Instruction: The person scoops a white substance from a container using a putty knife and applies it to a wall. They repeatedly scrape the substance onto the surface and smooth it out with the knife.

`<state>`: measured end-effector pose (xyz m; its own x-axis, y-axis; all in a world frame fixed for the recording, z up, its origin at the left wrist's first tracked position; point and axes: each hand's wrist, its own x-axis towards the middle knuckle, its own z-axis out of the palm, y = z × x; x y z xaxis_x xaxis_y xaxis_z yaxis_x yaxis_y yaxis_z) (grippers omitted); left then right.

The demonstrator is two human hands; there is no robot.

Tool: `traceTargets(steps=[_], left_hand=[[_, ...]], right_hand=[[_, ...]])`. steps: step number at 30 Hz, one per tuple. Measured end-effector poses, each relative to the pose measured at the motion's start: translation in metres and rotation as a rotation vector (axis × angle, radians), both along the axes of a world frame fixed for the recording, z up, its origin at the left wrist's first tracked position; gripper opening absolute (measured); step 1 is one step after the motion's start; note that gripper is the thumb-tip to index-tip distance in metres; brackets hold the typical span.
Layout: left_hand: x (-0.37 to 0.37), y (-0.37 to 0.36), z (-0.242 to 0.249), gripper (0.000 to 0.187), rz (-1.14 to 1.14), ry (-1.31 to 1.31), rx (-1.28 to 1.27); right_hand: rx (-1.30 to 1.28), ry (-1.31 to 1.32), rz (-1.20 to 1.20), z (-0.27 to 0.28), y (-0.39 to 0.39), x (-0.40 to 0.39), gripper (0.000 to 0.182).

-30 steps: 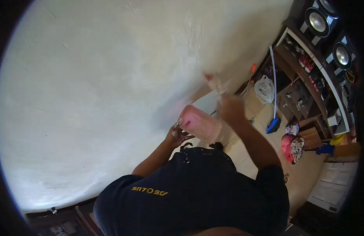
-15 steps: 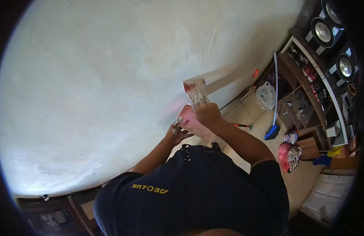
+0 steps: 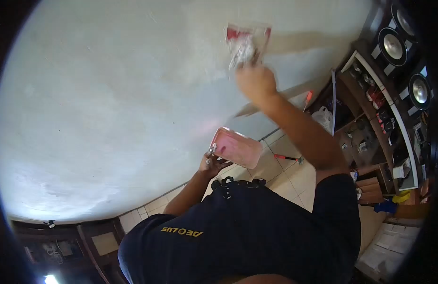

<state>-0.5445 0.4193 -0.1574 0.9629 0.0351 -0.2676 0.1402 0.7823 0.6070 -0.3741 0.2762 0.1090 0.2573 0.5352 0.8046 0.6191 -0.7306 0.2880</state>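
My right hand (image 3: 256, 85) is raised to the upper wall and closed around a wide putty knife (image 3: 247, 42). White paste and reddish marks cover the blade, which lies close against the pale, patchy wall (image 3: 124, 94). Lower down, my left hand (image 3: 209, 163) grips the left end of a pink plastic tray (image 3: 240, 150), its thumb over the rim and its fingers underneath. The tray is held tilted in front of my chest, with a thin smear of paste inside. White paste also spots the left fingers.
On the tiled floor (image 3: 275, 182) lies a tool with a red and black handle (image 3: 286, 157). A shelf unit (image 3: 363, 106) with shoes, a plastic bag (image 3: 322, 116) and a pale pole (image 3: 333, 99) stand at right, below round speakers (image 3: 393, 46). Dark furniture (image 3: 81, 236) is at lower left.
My right hand has swung up the wall with the putty knife, away from the tray. The left hand and tray have stayed nearly in place, and more of the tray shows.
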Motion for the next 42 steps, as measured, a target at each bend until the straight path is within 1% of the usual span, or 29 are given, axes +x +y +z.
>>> traceTargets(steps=[1, 2, 4, 5, 6, 7, 10, 11, 13, 14, 15, 16, 18, 19, 20, 22, 24, 26, 27, 28, 30, 31, 32, 34, 36, 38, 39, 40, 42], left_hand=[[0.000, -0.004, -0.004, 0.054, 0.010, -0.040, -0.001], [-0.001, -0.009, 0.001, 0.054, 0.012, -0.035, -0.001], [-0.001, -0.020, 0.012, 0.067, 0.088, 0.091, 0.101], [-0.001, -0.021, 0.004, 0.067, 0.094, 0.096, 0.091], [0.000, -0.016, -0.010, 0.067, 0.059, 0.080, 0.054], [-0.001, -0.012, -0.019, 0.066, 0.022, 0.063, 0.021], [-0.006, -0.022, -0.014, 0.064, 0.101, 0.026, 0.060], [-0.007, -0.023, -0.011, 0.063, 0.124, -0.017, 0.037], [-0.002, -0.028, 0.004, 0.064, 0.172, -0.003, 0.044], [-0.003, -0.029, 0.007, 0.065, 0.200, 0.013, 0.070], [-0.006, -0.026, 0.001, 0.068, 0.192, -0.090, 0.039], [-0.004, -0.023, -0.003, 0.068, 0.194, -0.088, 0.031], [0.000, -0.019, -0.002, 0.069, 0.203, -0.099, 0.058], [0.002, -0.024, 0.018, 0.069, 0.220, -0.035, 0.090], [0.002, -0.023, 0.019, 0.069, 0.233, -0.025, 0.086], [-0.003, -0.040, 0.032, 0.069, 0.233, -0.079, 0.120], [-0.001, -0.051, 0.043, 0.068, 0.278, 0.016, 0.093], [-0.004, -0.059, 0.044, 0.067, 0.294, -0.054, 0.120], [-0.003, -0.061, 0.045, 0.066, 0.343, 0.004, 0.111], [-0.003, -0.060, 0.043, 0.066, 0.355, 0.012, 0.110], [0.002, -0.046, 0.038, 0.066, 0.374, -0.003, 0.097], [0.004, -0.045, 0.040, 0.066, 0.381, -0.009, 0.103], [0.006, -0.040, 0.034, 0.066, 0.381, -0.004, 0.100], [0.006, -0.035, 0.025, 0.065, 0.342, -0.102, 0.123], [0.006, -0.038, 0.042, 0.069, 0.353, -0.086, 0.135], [0.004, -0.045, 0.059, 0.074, 0.392, -0.069, 0.223], [0.005, -0.046, 0.060, 0.077, 0.385, -0.104, 0.232], [0.007, -0.044, 0.058, 0.077, 0.382, -0.102, 0.225], [0.006, -0.038, 0.053, 0.061, 0.314, -0.290, 0.091]], right_hand=[[-0.021, -0.021, 0.022, -0.036, 0.011, -0.003, 0.008], [-0.130, 0.137, 0.024, -0.068, 0.016, -0.008, 0.010], [-0.203, 0.339, 0.117, -0.124, 0.015, -0.015, 0.011], [-0.235, 0.451, 0.160, -0.143, 0.009, -0.020, 0.012], [-0.165, 0.543, 0.199, -0.173, 0.005, -0.020, 0.013], [-0.089, 0.634, 0.237, -0.196, -0.003, -0.020, 0.013], [0.167, 0.921, 0.347, -0.202, -0.060, -0.019, 0.019], [0.400, 1.076, 0.357, -0.194, -0.073, -0.013, 0.026], [0.714, 1.804, 0.490, -0.203, -0.111, 0.025, 0.036], [0.913, 1.927, 0.579, -0.181, -0.118, 0.017, 0.041], [1.027, 2.034, 0.815, -0.204, -0.129, 0.035, 0.039], [1.138, 2.116, 1.061, -0.206, -0.131, 0.041, 0.036], [1.143, 2.132, 0.979, -0.214, -0.128, 0.044, 0.034], [1.152, 2.146, 0.905, -0.203, -0.122, 0.038, 0.032], [1.143, 2.165, 0.901, -0.201, -0.117, 0.033, 0.032], [1.256, 2.143, 0.983, -0.187, -0.122, 0.019, 0.028], [1.230, 2.179, 0.978, -0.174, -0.122, 0.007, 0.026], [1.354, 2.212, 1.159, -0.175, -0.120, 0.004, 0.024], [1.324, 2.197, 1.250, -0.179, -0.119, 0.006, 0.030], [1.317, 2.215, 1.248, -0.183, -0.122, 0.007, 0.030], [1.318, 1.922, 1.372, -0.186, -0.117, 0.015, 0.030], [1.315, 1.864, 1.258, -0.162, -0.121, 0.009, 0.024], [1.317, 1.869, 1.252, -0.166, -0.124, 0.015, 0.024], [0.749, 1.513, 0.898, -0.171, -0.140, 0.028, 0.020], [0.673, 1.474, 0.811, -0.123, -0.137, -0.003, 0.019], [0.165, 1.108, 0.681, -0.087, -0.135, -0.025, 0.022], [0.078, 1.021, 0.614, -0.089, -0.134, -0.029, 0.025], [0.074, 1.024, 0.608, -0.092, -0.129, -0.029, 0.025], [-0.148, 1.068, 0.509, -0.098, -0.116, -0.030, 0.024]])
